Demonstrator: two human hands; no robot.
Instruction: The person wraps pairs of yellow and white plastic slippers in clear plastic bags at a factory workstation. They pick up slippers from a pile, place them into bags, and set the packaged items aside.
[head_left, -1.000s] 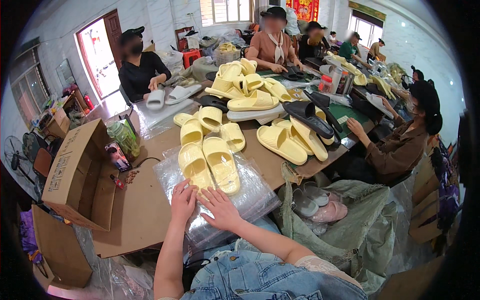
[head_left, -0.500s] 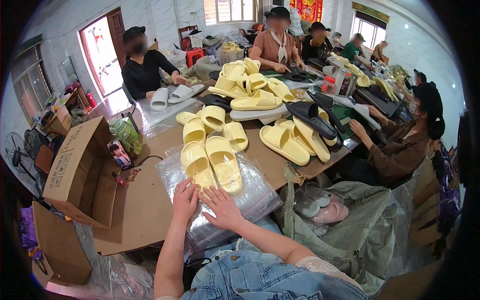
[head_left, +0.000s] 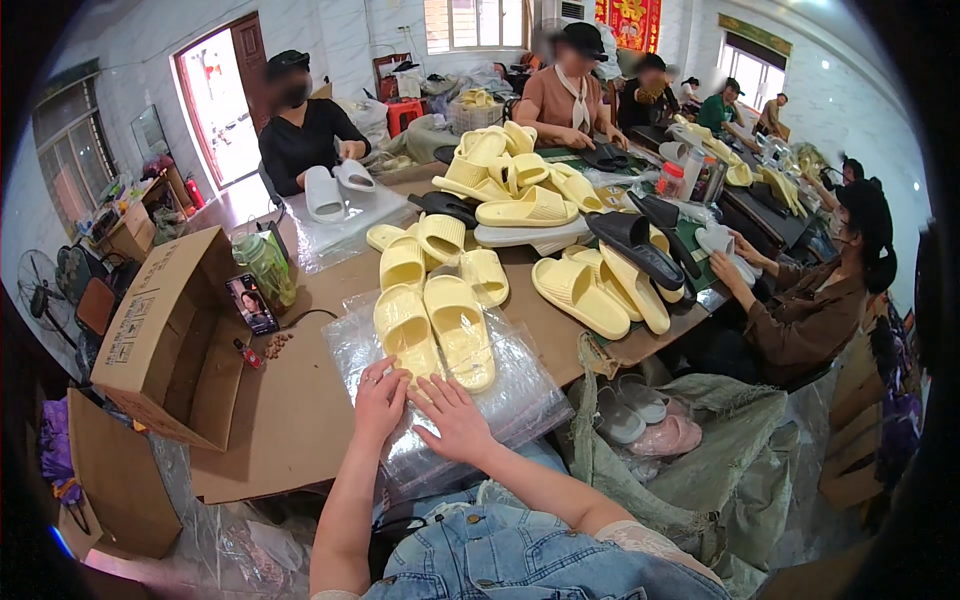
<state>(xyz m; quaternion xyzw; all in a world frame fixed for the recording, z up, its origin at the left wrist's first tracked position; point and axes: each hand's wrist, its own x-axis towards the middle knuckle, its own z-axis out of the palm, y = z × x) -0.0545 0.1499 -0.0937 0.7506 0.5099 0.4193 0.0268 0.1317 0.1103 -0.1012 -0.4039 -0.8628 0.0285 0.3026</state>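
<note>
A pair of yellow slide slippers lies side by side over a stack of clear plastic bags at the table's near edge. Shiny clear film shows over parts of the pair; how far it covers them is hard to make out. My left hand is at the heel of the left slipper, fingers bent and drawn together on the film. Flat on the plastic by the right slipper's heel rests my right hand, its fingers spread and holding nothing. More yellow slippers touch the pair's toes.
Beyond rises a pile of yellow, black and white slippers. To the left stand an open cardboard box, a phone and a green jar. A sack with slippers is at the right. Co-workers sit around the table.
The view has shifted slightly, while my hands keep their places at the slippers' heels. The co-worker at the far left has lifted grey slippers; the one at the right now holds white footwear.
</note>
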